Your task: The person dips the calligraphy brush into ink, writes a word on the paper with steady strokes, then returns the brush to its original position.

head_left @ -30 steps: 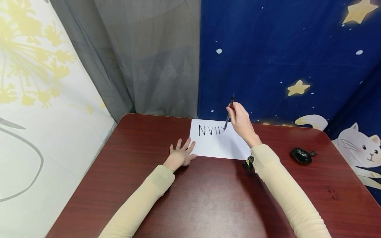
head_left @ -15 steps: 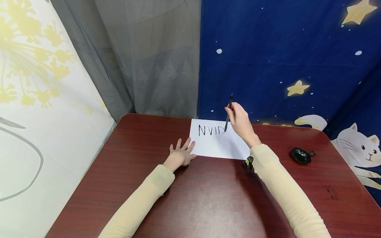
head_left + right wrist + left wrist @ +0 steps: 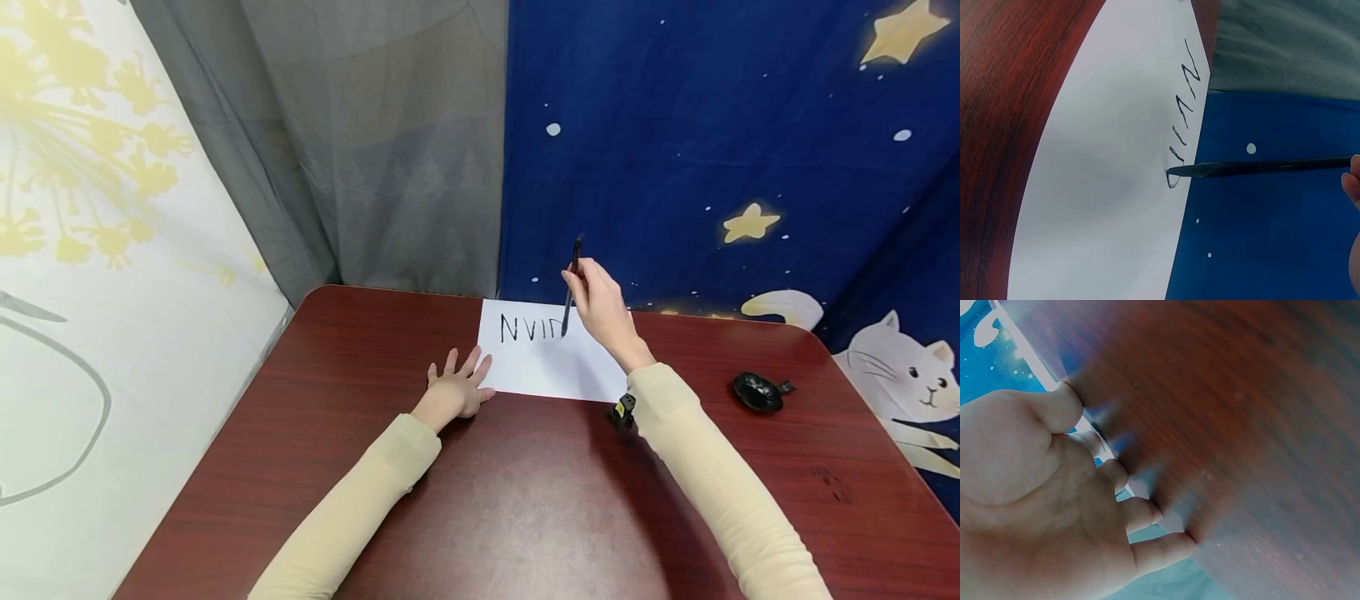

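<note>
A sheet of white paper (image 3: 540, 367) lies at the far edge of the table, with black letters (image 3: 528, 328) reading N, V, I and a partly drawn curved letter. My right hand (image 3: 602, 307) pinches a dark brush (image 3: 1229, 169) well up its handle, its tip on the paper at the end of the last stroke. In the right wrist view that stroke shows as a near-closed loop. My left hand (image 3: 456, 392) is spread flat, fingertips over the paper's left edge. In the left wrist view its palm (image 3: 1054, 506) and fingertips (image 3: 1179, 544) show against the table.
A black oval dish (image 3: 759, 392) with a short tab stands on the right of the reddish-brown table (image 3: 510, 500). Dark smudges (image 3: 831, 483) mark the wood nearer the right edge. Grey (image 3: 405, 167) and blue (image 3: 637, 150) curtains hang right behind the table.
The brush tip has moved down and slightly left on the paper, with the right hand drifting left along with it. My left hand has stayed put.
</note>
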A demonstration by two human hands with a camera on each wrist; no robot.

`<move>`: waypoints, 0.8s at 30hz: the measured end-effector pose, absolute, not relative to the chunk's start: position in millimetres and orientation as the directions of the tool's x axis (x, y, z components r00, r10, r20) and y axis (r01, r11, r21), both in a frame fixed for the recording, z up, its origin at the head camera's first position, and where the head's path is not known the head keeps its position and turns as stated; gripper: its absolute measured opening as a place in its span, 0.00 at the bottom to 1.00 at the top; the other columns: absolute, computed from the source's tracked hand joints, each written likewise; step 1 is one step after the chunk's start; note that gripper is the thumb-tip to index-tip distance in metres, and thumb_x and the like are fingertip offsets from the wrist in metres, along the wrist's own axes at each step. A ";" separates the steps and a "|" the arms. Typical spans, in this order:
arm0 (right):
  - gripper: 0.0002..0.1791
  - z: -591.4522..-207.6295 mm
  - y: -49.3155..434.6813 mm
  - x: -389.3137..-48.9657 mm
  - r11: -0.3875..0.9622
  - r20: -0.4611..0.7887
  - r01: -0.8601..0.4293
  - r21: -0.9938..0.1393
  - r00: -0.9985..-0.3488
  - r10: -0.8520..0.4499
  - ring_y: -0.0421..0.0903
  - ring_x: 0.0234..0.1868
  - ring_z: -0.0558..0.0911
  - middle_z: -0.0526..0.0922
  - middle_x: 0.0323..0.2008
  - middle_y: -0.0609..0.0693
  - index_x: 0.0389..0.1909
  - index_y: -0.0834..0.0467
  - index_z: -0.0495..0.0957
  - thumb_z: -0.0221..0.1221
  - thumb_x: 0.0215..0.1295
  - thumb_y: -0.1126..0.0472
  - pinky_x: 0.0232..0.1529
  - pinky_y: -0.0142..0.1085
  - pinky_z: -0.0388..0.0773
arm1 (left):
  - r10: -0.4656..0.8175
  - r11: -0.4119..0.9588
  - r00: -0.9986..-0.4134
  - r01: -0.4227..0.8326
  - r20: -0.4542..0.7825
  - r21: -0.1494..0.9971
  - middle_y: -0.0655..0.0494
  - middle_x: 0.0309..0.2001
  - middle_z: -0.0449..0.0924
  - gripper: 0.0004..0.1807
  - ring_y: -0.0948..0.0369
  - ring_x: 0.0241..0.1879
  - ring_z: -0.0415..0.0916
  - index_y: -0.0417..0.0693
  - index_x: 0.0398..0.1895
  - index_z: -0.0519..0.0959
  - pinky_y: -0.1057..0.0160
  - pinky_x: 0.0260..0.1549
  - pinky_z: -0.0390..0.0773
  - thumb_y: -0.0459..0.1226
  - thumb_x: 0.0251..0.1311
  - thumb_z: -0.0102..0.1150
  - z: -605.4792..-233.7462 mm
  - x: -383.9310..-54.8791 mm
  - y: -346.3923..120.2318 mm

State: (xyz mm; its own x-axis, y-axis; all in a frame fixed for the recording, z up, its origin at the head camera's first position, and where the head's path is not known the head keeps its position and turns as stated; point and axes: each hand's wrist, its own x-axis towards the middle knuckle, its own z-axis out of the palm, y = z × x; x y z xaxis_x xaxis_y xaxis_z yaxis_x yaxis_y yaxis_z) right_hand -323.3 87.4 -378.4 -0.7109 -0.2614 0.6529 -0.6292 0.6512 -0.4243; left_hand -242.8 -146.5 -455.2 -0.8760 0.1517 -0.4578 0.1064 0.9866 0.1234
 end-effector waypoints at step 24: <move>0.12 -373.7 91.8 -321.0 0.621 0.723 -0.658 -0.425 -0.660 -0.205 0.41 0.28 0.75 0.73 0.29 0.50 0.39 0.60 0.71 0.48 0.69 0.54 0.27 0.34 0.73 | 0.153 0.986 -0.877 0.104 -0.456 0.131 0.66 0.72 0.23 0.34 0.52 0.71 0.22 0.69 0.72 0.34 0.40 0.64 0.36 0.57 0.67 0.31 -438.3 -232.4 -144.2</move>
